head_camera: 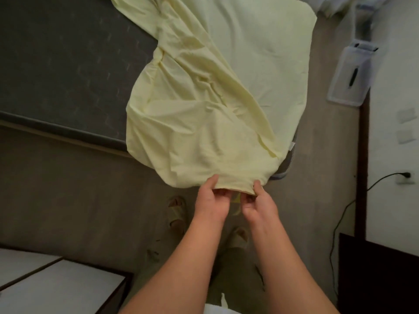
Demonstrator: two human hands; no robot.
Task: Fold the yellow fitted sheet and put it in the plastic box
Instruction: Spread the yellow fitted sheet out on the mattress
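Centre of frame: the crumpled yellow sheet [204,114] runs from the top edge down across the dark mattress [56,64] at upper left and hangs past its near edge. Lower centre: the left hand [210,202] and right hand [258,207], close together, each pinch the sheet's lowest hem, thumbs on top. Upper right: the clear plastic box [349,75], well apart from the sheet and possibly lidded, though blur prevents certainty.

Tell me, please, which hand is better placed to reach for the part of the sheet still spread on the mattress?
Probably the right hand: both hands pinch the near edge of the yellow sheet, but the spread part lies on its side, while the left hand faces bare grey mattress.
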